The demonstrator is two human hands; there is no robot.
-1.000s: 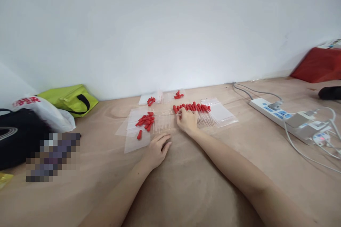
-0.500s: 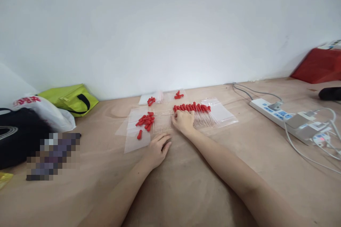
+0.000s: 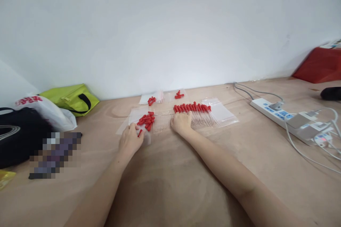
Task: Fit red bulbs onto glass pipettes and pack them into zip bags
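My left hand (image 3: 131, 139) is at a single red rubber bulb (image 3: 140, 133), its thumb and fingers closed about it. The bulb is on a clear plastic bag (image 3: 146, 140), just in front of a pile of similar red bulbs (image 3: 147, 120). Closed, my right hand (image 3: 181, 122) rests between two rows of thin clear tubes; its fingertips and anything in them are hidden. Bare thin tubes (image 3: 162, 122) lie to its left. On its right, tubes with red bulbs (image 3: 192, 107) on their far ends lie side by side, partly over another clear bag (image 3: 223, 110).
Farther back are two small groups of red bulbs (image 3: 151, 100) on bags. A white power strip (image 3: 269, 110) with chargers and cables stands right. Left are a yellow-green bag (image 3: 70, 99), a white plastic bag (image 3: 54, 113) and a black bag (image 3: 23, 136). A wall (image 3: 170, 35) rises behind.
My left hand has moved left and slightly away from me, from beside the bare tubes to the lone red bulb. My right hand has barely shifted.
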